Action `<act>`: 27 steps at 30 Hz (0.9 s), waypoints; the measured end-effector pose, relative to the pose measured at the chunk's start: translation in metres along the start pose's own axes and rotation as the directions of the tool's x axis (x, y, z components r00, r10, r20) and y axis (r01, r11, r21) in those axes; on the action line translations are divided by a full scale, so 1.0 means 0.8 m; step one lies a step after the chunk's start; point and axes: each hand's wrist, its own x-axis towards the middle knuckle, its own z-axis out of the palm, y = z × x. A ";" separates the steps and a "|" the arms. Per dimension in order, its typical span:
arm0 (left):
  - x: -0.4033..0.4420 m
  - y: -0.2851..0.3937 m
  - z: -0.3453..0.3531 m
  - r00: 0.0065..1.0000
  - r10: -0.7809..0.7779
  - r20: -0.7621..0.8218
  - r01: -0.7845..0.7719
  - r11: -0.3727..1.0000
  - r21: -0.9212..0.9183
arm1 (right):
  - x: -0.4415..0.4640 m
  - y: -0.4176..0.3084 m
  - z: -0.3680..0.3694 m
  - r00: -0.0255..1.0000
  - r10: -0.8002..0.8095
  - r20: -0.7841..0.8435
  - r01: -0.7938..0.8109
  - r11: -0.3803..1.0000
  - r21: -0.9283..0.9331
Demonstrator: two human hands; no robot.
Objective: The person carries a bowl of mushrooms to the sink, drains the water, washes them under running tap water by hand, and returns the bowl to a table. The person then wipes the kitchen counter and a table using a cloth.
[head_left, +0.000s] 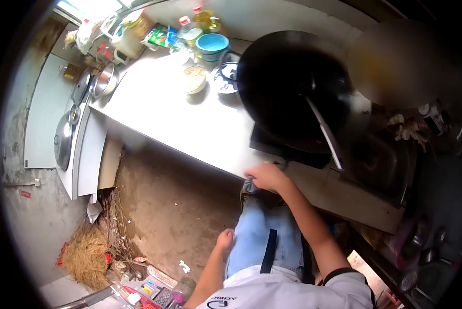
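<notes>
My right hand (264, 175) is closed at the front edge of the white counter (179, 123), beside the stove. Something greyish shows just under its fingers, too unclear to name. My left hand (224, 239) hangs low by my thigh with curled fingers, and nothing shows in it. Beyond my right hand, a large dark wok (272, 98) sits on the black stove (264, 141). A long-handled metal utensil (321, 121) leans in the wok, its handle over the near rim. What the wok holds is too dark to tell.
A bowl of pale food (194, 80), blue bowls (212, 45) and oil bottles (202, 18) stand behind on the counter. A sink (375, 170) lies to the right. Straw (86, 257) is heaped on the floor at left. Part of the upper right is blurred.
</notes>
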 end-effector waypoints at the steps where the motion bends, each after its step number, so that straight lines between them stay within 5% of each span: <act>1: -0.014 -0.013 -0.016 0.999 -0.042 -0.010 0.041 0.997 -0.065 | 0.046 -0.009 0.007 0.998 -0.044 0.049 0.046 0.998 -0.031; 2: -0.028 -0.025 -0.032 0.996 -0.085 -0.014 0.083 0.988 -0.128 | 0.091 -0.019 0.014 0.992 -0.082 0.097 0.088 0.994 -0.058; 4: -0.049 -0.069 -0.064 0.978 -0.194 -0.072 0.172 0.957 -0.235 | 0.182 -0.053 0.022 0.957 0.159 0.244 -0.068 0.936 -0.345; 6: -0.057 -0.135 -0.092 0.963 -0.234 -0.131 0.182 0.929 -0.321 | 0.250 -0.046 0.076 0.980 0.057 -0.192 -0.153 0.829 -0.538; 7: -0.064 -0.134 -0.110 0.965 -0.235 -0.115 0.189 0.931 -0.313 | 0.267 -0.059 0.092 0.979 0.075 -0.191 -0.168 0.826 -0.538; 9: -0.084 -0.135 -0.132 0.932 -0.338 -0.128 0.256 0.867 -0.427 | 0.282 -0.076 0.124 0.812 0.286 -0.509 -0.429 0.884 -0.187; 13: -0.084 -0.131 -0.170 0.921 -0.383 -0.073 0.318 0.845 -0.429 | 0.261 -0.047 0.154 0.803 0.166 -0.572 -0.320 0.930 -0.178; 16: -0.063 -0.091 -0.186 0.933 -0.358 -0.028 0.316 0.856 -0.409 | 0.204 -0.013 0.136 0.846 0.094 -0.524 -0.217 0.960 -0.179; 20: 0.012 -0.092 -0.194 0.974 -0.210 0.086 0.227 0.917 -0.329 | 0.076 0.028 0.113 0.897 0.196 -0.397 -0.282 0.945 -0.169; 22: 0.045 -0.051 -0.197 0.984 -0.138 0.116 0.169 0.932 -0.321 | 0.012 0.043 0.097 0.990 0.004 -0.142 -0.036 0.975 -0.221; 27: 0.108 0.033 -0.203 0.989 0.092 0.116 -0.050 0.944 -0.327 | -0.150 0.096 0.103 0.892 0.383 -0.239 -0.441 0.855 -0.274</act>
